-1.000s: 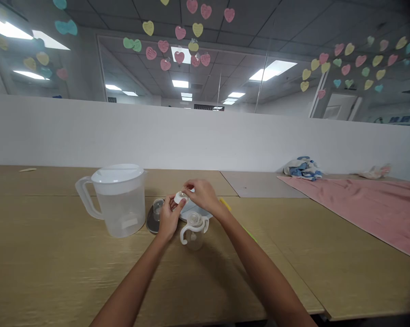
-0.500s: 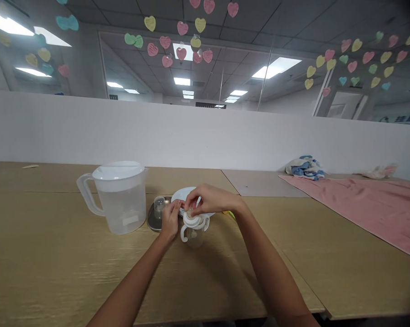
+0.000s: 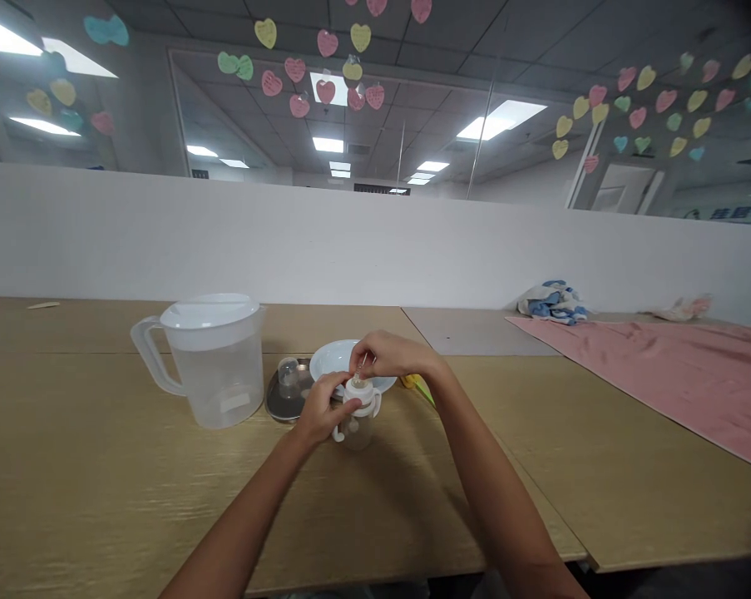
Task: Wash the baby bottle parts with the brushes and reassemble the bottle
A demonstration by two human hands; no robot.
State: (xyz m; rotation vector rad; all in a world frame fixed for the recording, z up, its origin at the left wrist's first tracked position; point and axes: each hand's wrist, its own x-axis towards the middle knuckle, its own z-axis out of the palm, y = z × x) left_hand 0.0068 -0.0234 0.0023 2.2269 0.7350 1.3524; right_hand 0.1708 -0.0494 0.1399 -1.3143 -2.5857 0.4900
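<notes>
Head view: one handled bottle (image 3: 358,434), one jug (image 3: 229,378), one clear cup (image 3: 287,373) on one metal tray (image 3: 279,410), one bowl (image 3: 326,356), all between near and far edges of the table (image 3: 131,499). Stretched forward, bent at the right wrist. Clamped with left hand (image 3: 321,411) around a white ring (image 3: 360,393); pinched with right hand (image 3: 387,353) on a clear teat (image 3: 358,380) above; upright bottle directly below both.

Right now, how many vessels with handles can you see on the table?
2: the pitcher, left of the metal tray, and the bottle, with the left hand at its collar. A small one could hide behind the right hand.
</notes>
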